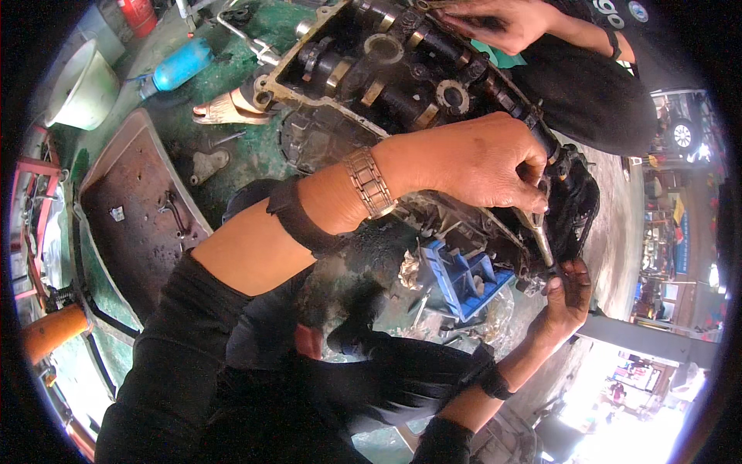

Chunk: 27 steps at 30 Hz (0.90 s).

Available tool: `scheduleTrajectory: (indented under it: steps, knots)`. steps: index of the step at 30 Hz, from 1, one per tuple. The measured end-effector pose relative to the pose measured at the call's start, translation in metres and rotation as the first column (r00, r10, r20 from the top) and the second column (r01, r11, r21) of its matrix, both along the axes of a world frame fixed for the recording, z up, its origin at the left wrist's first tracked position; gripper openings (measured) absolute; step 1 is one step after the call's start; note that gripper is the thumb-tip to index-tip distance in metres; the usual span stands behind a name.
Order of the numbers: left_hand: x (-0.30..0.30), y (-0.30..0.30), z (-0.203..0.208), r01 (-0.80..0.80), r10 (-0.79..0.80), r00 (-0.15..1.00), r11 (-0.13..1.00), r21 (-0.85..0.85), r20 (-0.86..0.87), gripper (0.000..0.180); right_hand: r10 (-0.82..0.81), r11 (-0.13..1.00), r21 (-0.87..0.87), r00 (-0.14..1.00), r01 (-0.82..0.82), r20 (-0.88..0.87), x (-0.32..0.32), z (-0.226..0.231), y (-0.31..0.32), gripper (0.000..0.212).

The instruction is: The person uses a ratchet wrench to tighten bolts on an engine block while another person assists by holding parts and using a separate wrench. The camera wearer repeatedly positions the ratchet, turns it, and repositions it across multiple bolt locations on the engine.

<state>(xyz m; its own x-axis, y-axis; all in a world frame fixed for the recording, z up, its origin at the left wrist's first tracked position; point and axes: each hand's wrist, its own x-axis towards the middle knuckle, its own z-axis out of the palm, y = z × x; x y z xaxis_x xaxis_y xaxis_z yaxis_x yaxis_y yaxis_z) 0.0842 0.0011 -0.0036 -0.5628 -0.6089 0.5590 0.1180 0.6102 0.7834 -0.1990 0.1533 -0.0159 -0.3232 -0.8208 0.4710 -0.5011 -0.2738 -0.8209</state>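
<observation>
Across the engine [384, 49], whose top is uncovered and shows oily dark camshaft parts, stretches my left arm with a metal watch. My left hand [487, 158] is closed, its thumb and fingertips pinched at the upper end of a chrome wrench [543, 243]. Lower down, the fingers of my right hand [566, 300] wrap the other end of that wrench beside the engine's right side. The wrench's tip under my left fingers is hidden. Another person's hand [502, 23] rests on the engine's far edge.
A blue divided tray [466, 280] with small parts sits below the engine. On the left lie a large brown pan [116, 166] with a few metal pieces, a blue bottle [183, 63] and a pale bucket [83, 89]. Someone's sandalled foot [224, 108] is close to the engine's left corner.
</observation>
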Motion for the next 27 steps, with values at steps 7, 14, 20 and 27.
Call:
scheduleTrajectory:
  steps: [7,14,20,27]
  knots:
    - [-0.004,-0.001,-0.004,0.009,-0.009,1.0,1.0,0.0,-0.002,0.034,-0.073,0.987,0.146,0.997,0.071,0.008,0.004,0.004,0.011,0.065]
    - [-0.009,-0.002,-0.006,0.012,-0.012,1.0,1.0,-0.01,-0.027,0.029,0.125,0.934,0.313,0.978,-0.173,0.167,0.032,0.011,0.028,0.074]
    - [-0.008,-0.005,-0.002,0.023,-0.025,0.997,0.999,0.028,0.067,0.029,0.244,0.76,0.402,0.798,-0.51,0.551,0.082,0.015,0.035,0.083]
    - [-0.006,-0.005,0.002,0.055,-0.064,0.992,0.995,0.083,0.111,0.029,0.308,0.448,0.344,0.504,-0.825,0.807,0.135,0.0,0.024,0.081]
